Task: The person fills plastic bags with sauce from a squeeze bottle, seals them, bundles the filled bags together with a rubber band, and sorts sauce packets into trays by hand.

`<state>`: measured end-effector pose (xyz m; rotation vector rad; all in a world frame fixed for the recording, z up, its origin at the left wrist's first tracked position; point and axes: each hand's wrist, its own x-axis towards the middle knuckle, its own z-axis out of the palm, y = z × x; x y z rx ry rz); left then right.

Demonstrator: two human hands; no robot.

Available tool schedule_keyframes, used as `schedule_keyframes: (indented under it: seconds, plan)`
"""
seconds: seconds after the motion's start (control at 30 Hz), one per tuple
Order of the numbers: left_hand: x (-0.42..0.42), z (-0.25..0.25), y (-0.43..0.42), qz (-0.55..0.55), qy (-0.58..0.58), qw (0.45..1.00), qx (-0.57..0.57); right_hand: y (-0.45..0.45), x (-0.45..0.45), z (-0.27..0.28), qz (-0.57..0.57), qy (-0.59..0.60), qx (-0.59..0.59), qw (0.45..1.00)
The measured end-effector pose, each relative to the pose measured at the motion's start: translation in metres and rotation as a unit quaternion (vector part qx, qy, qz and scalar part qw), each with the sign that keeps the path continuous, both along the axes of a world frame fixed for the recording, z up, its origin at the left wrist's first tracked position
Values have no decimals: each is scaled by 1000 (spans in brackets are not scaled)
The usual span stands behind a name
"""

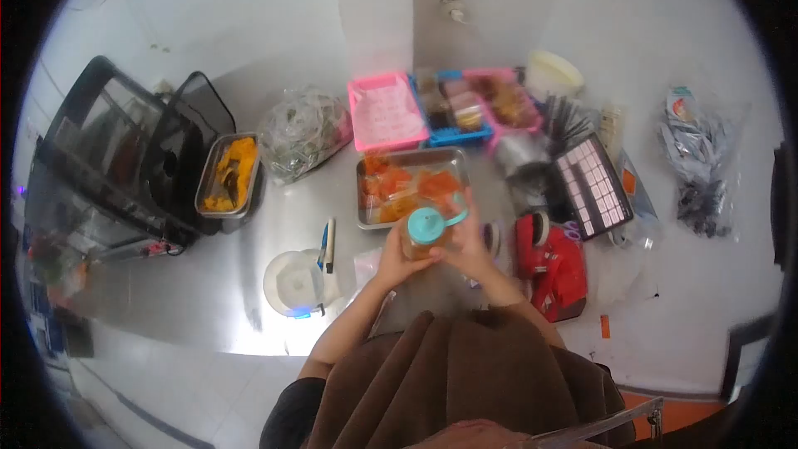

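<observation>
Between my two hands is a jar [426,241] with a turquoise lid [426,225] and a turquoise strap at its right side. My left hand [396,261] wraps round the jar's left side. My right hand [467,248] holds it from the right, its upper fingers near the strap and blurred. Just beyond the jar lies a metal tray [362,214] with orange and yellow packets [399,187] in it.
Left are a clear round container [295,283], a pen-like tool [331,245], a steel tray of orange food [241,158] and a plastic bag [303,133]. Behind stands a pink basket [386,112]. At right are a red tape dispenser [559,270] and a label sheet [593,187].
</observation>
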<state>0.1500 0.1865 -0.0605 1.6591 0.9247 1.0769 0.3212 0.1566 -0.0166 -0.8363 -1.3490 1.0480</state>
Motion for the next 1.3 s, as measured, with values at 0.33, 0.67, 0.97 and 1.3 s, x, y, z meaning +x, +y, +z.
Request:
schedule_keyframes:
  seconds: [0.33,0.67,0.97,1.3]
  plan:
    - [-163,45,69,173,-122,977,22,-5,1,-53,-58,-301,-255,917]
    - [-234,-21,139,288,28,957,31,49,-54,-106,-211,-488,-2,847]
    - [-222,-37,111,426,158,879,144,70,-60,-109,-177,-518,42,836]
    - [-145,-28,-4,108,280,945,134,-11,-96,-83,-31,-473,-100,875]
